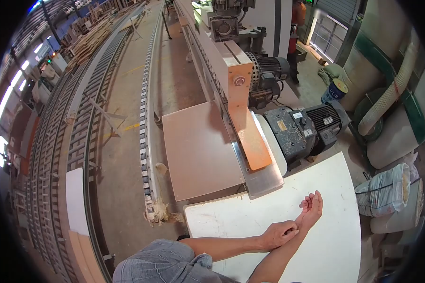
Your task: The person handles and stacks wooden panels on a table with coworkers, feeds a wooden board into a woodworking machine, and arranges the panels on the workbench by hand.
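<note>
Coming in from the left, my left hand [276, 235] has its fingers curled and pressed against my right wrist. My right hand [311, 210] is raised beyond it, with fingers loosely bent and apart and nothing seen in them. Both forearms are above a white board [335, 198] with a curved edge. Past the board are a metal plate [264, 186] and an orange machine arm [254, 144]. To their left lies a flat brown panel [198, 151].
Dark motors [307, 125] sit right of the orange arm. Roller conveyors [101, 80] run along the left. At the right are a blue drum [334, 91], white sacks [385, 191] and a ribbed hose [394, 92]. A person in orange [297, 14] stands at the back.
</note>
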Tool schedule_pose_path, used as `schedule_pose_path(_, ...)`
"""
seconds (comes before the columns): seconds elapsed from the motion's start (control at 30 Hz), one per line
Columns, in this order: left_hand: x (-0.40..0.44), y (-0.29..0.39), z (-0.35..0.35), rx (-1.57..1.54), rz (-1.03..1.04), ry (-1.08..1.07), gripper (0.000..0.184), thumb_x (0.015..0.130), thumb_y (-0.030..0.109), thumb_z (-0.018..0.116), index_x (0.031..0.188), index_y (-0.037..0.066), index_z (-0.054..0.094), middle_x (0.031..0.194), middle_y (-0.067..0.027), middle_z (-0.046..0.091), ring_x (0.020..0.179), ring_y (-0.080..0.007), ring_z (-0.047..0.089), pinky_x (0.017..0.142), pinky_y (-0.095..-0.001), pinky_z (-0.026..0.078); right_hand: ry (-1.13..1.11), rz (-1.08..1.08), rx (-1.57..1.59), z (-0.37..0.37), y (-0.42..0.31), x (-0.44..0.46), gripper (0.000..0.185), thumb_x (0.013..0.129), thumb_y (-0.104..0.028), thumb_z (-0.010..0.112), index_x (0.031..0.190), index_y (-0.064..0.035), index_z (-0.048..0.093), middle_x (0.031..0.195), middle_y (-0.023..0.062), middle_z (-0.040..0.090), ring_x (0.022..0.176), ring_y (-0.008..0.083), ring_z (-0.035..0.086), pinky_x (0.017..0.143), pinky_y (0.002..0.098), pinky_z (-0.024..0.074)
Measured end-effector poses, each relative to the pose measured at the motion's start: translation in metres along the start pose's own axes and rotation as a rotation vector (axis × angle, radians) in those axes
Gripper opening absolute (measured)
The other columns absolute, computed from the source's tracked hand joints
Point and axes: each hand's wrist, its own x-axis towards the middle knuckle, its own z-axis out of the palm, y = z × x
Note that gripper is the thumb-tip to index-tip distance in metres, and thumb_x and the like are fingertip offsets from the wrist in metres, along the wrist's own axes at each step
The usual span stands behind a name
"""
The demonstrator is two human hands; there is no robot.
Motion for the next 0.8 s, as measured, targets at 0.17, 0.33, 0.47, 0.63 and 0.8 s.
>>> schedule_pose_path(0.17,-0.0005,0.0014,-0.0006,0.001,0.025,0.011,0.019,0.104,0.023,0.068,0.104,0.005,0.062,0.088,-0.0109,0.066,0.074,-0.0215,0.059,0.070,-0.0358,0.050,0.005,0.006,-0.010,0.0010,-0.0013,-0.0008,0.027,0.107,-0.015,0.063,0.129,-0.0001,0.066,0.098,0.0052,0.068,0.083,0.0120,0.064,0.066,0.0237,0.0528)
schedule_pose_path(0.33,0.0002,0.0042,-0.0021,0.009,-0.020,-0.013,0.020,0.104,0.024,0.068,0.104,0.005,0.063,0.088,-0.0110,0.066,0.074,-0.0215,0.060,0.070,-0.0357,0.050,-0.008,-0.003,0.000,-0.0024,0.0017,0.0017,0.028,0.107,-0.016,0.064,0.129,0.0002,0.066,0.098,0.0057,0.068,0.083,0.0124,0.064,0.066,0.0239,0.0540)
schedule_pose_path(0.47,0.0001,-0.0001,0.0003,0.007,0.009,0.003,0.019,0.104,0.023,0.068,0.105,0.005,0.063,0.088,-0.0111,0.066,0.074,-0.0221,0.060,0.069,-0.0358,0.050,-0.010,-0.001,-0.003,-0.0021,0.0012,0.0019,0.028,0.107,-0.016,0.064,0.129,-0.0004,0.066,0.099,0.0052,0.068,0.084,0.0121,0.064,0.067,0.0236,0.0537)
schedule_pose_path(0.63,0.0004,-0.0022,0.0010,-0.002,0.022,0.000,0.018,0.103,0.021,0.069,0.105,0.005,0.063,0.089,-0.0116,0.067,0.074,-0.0227,0.061,0.069,-0.0363,0.051,-0.008,0.000,0.007,-0.0017,0.0013,0.0009,0.027,0.106,-0.015,0.064,0.129,-0.0009,0.067,0.098,0.0049,0.069,0.084,0.0119,0.064,0.067,0.0234,0.0538)
schedule_pose_path(0.8,0.0004,-0.0004,-0.0009,0.013,0.018,-0.010,0.018,0.104,0.022,0.068,0.106,0.005,0.062,0.089,-0.0120,0.067,0.075,-0.0236,0.061,0.071,-0.0369,0.051,-0.005,-0.007,0.011,-0.0012,0.0017,0.0007,0.026,0.106,-0.014,0.063,0.129,-0.0007,0.067,0.097,0.0050,0.070,0.083,0.0117,0.065,0.067,0.0230,0.0538)
